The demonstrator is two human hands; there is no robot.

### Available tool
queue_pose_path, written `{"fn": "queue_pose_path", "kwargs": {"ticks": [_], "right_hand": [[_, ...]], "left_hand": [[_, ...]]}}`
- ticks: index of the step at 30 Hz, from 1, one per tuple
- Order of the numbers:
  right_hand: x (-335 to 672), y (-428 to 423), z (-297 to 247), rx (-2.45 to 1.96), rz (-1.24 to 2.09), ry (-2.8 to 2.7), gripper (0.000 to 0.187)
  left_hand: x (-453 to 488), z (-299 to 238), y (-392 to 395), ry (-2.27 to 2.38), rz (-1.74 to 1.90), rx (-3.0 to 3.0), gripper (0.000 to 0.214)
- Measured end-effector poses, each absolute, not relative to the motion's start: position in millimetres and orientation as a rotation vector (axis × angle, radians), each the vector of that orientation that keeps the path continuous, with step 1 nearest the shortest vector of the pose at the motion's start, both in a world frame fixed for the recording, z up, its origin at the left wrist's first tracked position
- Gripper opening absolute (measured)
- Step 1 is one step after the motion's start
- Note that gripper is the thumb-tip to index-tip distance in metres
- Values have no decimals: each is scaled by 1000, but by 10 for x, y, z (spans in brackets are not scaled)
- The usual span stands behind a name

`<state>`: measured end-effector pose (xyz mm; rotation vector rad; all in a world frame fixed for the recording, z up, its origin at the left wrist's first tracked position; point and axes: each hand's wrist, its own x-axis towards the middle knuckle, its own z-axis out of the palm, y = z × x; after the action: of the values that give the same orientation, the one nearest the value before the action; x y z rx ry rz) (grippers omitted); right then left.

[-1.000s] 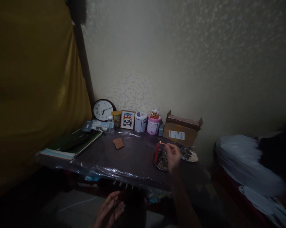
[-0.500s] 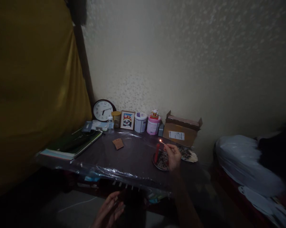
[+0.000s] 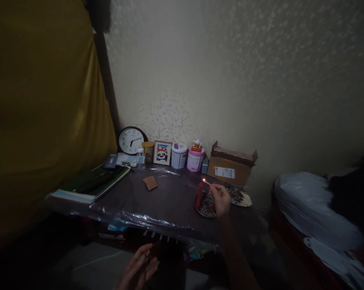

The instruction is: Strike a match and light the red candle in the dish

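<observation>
On a dish (image 3: 204, 215) stands a candle (image 3: 199, 197), maybe not lit yet. The right hand (image 3: 220, 199) pinches a match (image 3: 207, 183), its flame (image 3: 204, 180) a bit higher than a second ago. I can't tell if the left hand (image 3: 140, 264) holds anything.

Clock (image 3: 131, 140): round, white-faced and dark-rimmed; we log it at the back left of the counter (image 3: 166, 203).
Bottle (image 3: 140, 155): small, clear, white-capped, in front of the clock.
Container (image 3: 148, 152): yellow-lidded, between clock and picture frame.
Picture frame (image 3: 162, 153): upright, showing what we take for a panda in a red cap.
White tub (image 3: 179, 156): lidded, right of the frame.
Pink tub (image 3: 195, 160): carries a red-and-white figurine (image 3: 196, 145) on its lid.
Cardboard box (image 3: 242, 169): brown, flaps raised; we note a white label (image 3: 225, 172).
Curtain (image 3: 48, 112): yellow, hanging at left.
Plastic bag (image 3: 311, 207): whitish, right, beyond the counter.
</observation>
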<state>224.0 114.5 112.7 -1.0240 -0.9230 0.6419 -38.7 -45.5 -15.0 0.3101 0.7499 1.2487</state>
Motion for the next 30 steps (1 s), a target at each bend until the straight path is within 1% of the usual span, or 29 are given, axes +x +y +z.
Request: {"fn": "queue_pose_path", "kwargs": {"ticks": [17, 25, 30], "right_hand": [[2266, 1131, 1116, -1053, 635, -955, 30], [2257, 1115, 1130, -1069, 625, -957, 32], [2256, 1115, 1130, -1082, 620, -957, 33]], "left_hand": [[-359, -10, -491, 750, 1246, 357, 32], [-368, -40, -499, 753, 1257, 328, 33], [-374, -68, -485, 749, 1264, 310, 30]]}}
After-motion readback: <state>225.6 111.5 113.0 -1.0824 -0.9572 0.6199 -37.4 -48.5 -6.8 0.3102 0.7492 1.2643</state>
